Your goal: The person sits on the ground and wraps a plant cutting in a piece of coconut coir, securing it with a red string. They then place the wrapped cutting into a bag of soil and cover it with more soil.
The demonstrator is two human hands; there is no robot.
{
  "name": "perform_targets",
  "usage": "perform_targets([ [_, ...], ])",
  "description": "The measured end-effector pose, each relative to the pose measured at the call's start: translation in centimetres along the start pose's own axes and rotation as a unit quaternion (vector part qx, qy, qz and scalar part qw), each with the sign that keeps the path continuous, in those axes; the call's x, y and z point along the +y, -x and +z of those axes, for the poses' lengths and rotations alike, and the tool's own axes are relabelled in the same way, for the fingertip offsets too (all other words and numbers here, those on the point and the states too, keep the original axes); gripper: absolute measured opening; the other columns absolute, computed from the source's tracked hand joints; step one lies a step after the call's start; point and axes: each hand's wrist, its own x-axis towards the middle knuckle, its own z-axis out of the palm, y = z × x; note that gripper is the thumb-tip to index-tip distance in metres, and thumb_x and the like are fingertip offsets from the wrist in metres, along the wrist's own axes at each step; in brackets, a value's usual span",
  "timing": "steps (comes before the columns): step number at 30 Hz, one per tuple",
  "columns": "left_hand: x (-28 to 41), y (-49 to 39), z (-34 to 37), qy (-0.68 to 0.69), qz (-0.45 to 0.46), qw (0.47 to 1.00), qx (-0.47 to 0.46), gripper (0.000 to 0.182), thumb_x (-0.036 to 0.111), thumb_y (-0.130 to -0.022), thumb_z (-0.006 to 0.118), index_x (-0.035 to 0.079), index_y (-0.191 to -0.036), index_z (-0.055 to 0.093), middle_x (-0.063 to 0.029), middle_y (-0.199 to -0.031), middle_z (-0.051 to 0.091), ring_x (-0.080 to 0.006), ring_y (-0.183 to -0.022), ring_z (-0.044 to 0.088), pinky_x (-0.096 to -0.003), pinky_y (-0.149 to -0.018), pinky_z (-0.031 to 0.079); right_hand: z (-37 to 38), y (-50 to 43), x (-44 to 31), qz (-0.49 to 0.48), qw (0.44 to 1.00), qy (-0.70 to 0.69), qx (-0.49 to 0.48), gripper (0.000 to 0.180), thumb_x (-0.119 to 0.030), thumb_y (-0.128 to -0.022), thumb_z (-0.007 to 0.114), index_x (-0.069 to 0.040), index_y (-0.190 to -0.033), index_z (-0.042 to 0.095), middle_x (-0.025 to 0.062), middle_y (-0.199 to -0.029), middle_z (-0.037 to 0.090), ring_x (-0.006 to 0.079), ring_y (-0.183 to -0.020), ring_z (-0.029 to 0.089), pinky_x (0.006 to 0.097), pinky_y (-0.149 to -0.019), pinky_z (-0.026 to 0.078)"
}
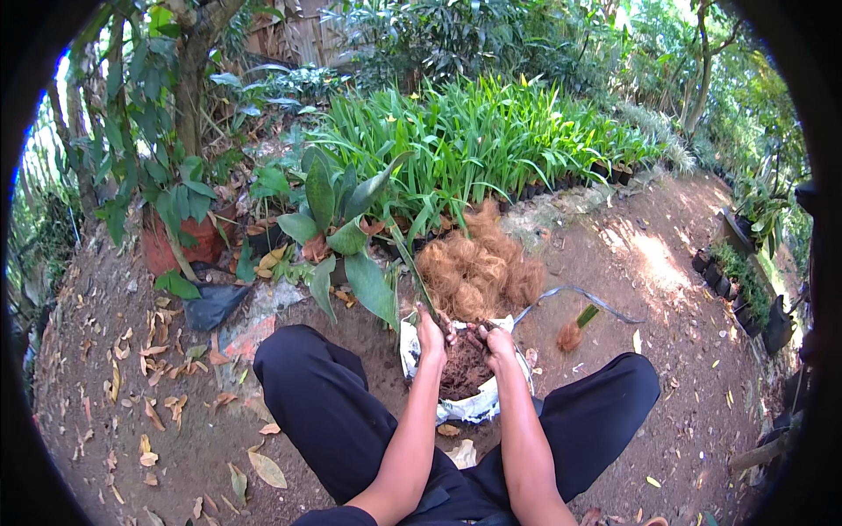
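Observation:
A white sack [468, 409] with rolled edges, filled with dark brown soil or coir mix [464, 378], stands between my knees. Over its left side, my left hand [433, 332] holds the lower end of a long green leaf [411, 263], which slants up and to the left. Across the sack, my right hand [493, 342] has its fingers curled over some dark mix near the rim; how much it holds is hidden. A heap of brown coconut fibre [480, 263] lies just beyond the sack. To the right, a short green leaf cutting [587, 315] has its base wrapped in fibre [569, 336].
A broad-leaved potted plant [339, 230] stands front left, near a red planter bag [187, 243] and a black plastic bag [214, 306]. Strappy green plants [487, 144] in black pots spread behind. A plastic strip [572, 287] and dry leaves [268, 469] lie on the soil.

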Motion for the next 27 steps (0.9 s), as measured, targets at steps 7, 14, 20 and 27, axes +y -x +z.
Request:
perform_targets([
  [7,-0.4,-1.6,-0.2,0.102,0.021,0.994,-0.028,0.058,0.06,-0.093,0.032,0.008,-0.078,0.053,-0.0066,-0.06,0.055,-0.0211,-0.048,0.053,-0.036,-0.047,0.046,0.4,-0.7,0.2,-0.041,0.998,-0.053,-0.005,0.028,-0.02,-0.096,0.051,0.005,-0.11,0.048,0.0188,-0.101,0.062,0.0299,-0.089,0.064,0.0401,-0.079,0.057],
  [14,-1.5,-2.3,-0.5,0.078,0.042,0.994,-0.066,0.061,0.062,-0.092,0.029,0.008,-0.089,0.057,-0.009,-0.076,0.061,-0.0254,-0.067,0.06,-0.0412,-0.061,0.051,-0.1,-1.0,0.1,-0.019,0.99,-0.138,-0.015,0.037,-0.028,-0.098,0.048,0.007,-0.11,0.048,0.0225,-0.098,0.063,0.0321,-0.086,0.064,0.0415,-0.078,0.057],
  [20,-1.6,-2.5,-0.4,0.062,0.047,0.994,-0.076,0.061,0.056,-0.096,0.023,0.005,-0.105,0.056,-0.0106,-0.086,0.063,-0.0261,-0.079,0.061,-0.039,-0.073,0.052,-0.1,-1.3,1.0,-0.064,0.995,-0.063,-0.032,0.029,-0.02,-0.099,0.045,0.005,-0.111,0.05,0.0217,-0.096,0.065,0.0277,-0.085,0.066,0.0359,-0.075,0.058],
  [27,-2.1,-2.8,-0.6,-0.01,0.086,0.99,-0.112,0.037,0.027,-0.1,0.035,0.001,-0.118,0.053,-0.0128,-0.105,0.065,-0.0236,-0.1,0.062,-0.0349,-0.084,0.05,0.1,-1.4,0.4,-0.11,0.993,-0.038,0.01,0.03,-0.028,-0.099,0.046,0.001,-0.102,0.055,0.0159,-0.094,0.066,0.025,-0.082,0.066,0.0364,-0.073,0.057],
])
